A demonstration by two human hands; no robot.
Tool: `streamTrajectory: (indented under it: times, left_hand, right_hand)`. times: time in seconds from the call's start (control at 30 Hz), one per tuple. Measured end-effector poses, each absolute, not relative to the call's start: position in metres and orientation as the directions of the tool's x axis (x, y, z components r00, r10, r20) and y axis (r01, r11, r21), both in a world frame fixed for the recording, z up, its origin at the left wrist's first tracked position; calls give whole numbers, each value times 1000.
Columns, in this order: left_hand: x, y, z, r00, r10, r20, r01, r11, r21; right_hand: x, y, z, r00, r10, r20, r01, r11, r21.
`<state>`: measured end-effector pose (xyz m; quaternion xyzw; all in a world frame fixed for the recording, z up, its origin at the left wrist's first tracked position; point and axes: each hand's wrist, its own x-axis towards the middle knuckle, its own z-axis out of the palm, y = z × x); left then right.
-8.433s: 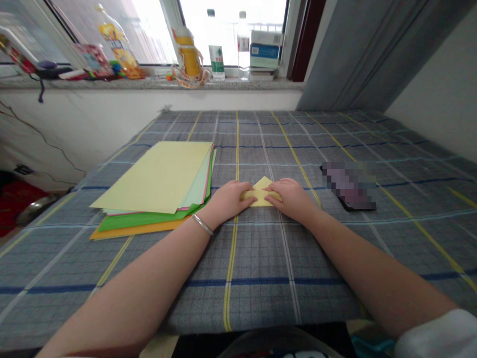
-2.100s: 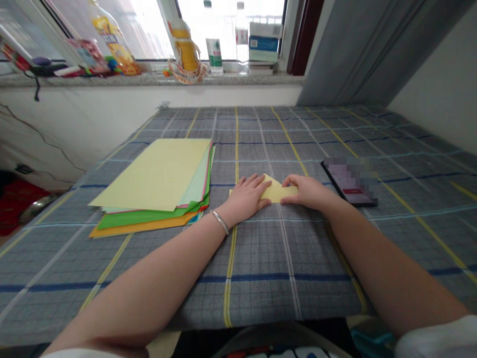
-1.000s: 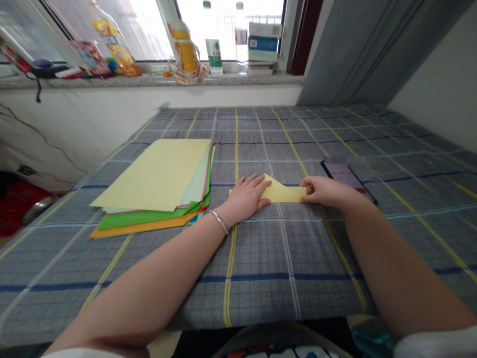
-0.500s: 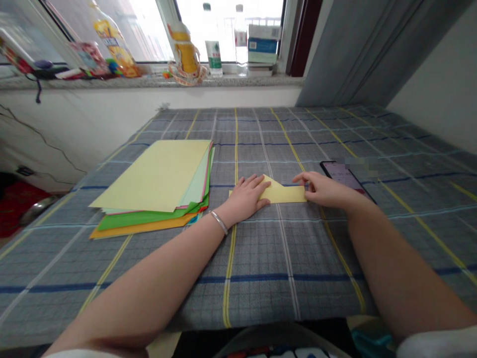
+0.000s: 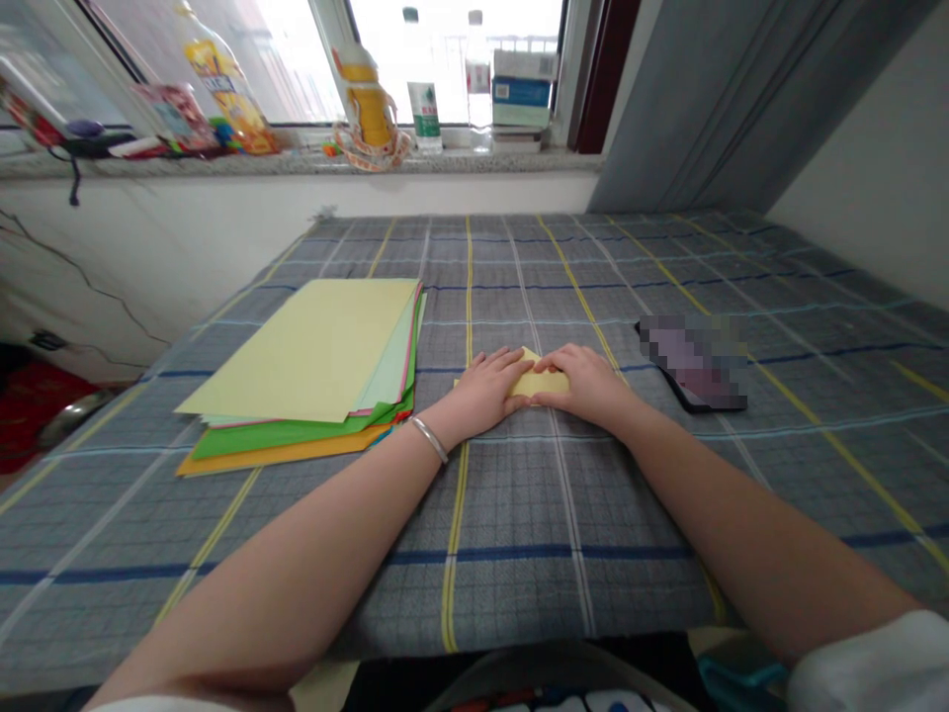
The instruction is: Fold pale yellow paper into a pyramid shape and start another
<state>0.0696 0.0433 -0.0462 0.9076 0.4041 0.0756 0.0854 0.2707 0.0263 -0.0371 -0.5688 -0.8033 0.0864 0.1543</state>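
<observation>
Well, my left hand (image 5: 483,392) lies flat, fingers slightly apart, on the folded yellow paper (image 5: 547,384) upon the checked cloth (image 5: 511,494); my right hand (image 5: 590,386) curls over its other side, whether pinching I can't tell. The paper should be light, crisp, easily creased, best held by its edges. Far back, a clear bottle (image 5: 478,99) stands on the windowsill (image 5: 511,163).

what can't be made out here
Head view:
Folded yellow paper: partly hidden by bare left hand and bare right hand.
Black rectangular phone: screen blurred by pixel blocks.
Green paper sheet: mostly covered by pale yellow sheet above.
White fabric sleeve: cut off by picture edges.
</observation>
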Motion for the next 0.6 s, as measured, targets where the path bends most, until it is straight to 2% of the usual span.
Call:
streamTrajectory:
  times: [0.33, 0.6]
  left_hand:
    - [57, 46, -37, 714, 698, 59, 668, -703, 242]
    - [34, 42, -25, 625, 780, -36, 775, -615, 149]
  right_hand:
    - [269, 24, -32, -280, 952, 125, 900, 306, -310]
    - [270, 24, -33, -263, 957, 121, 911, 288, -294]
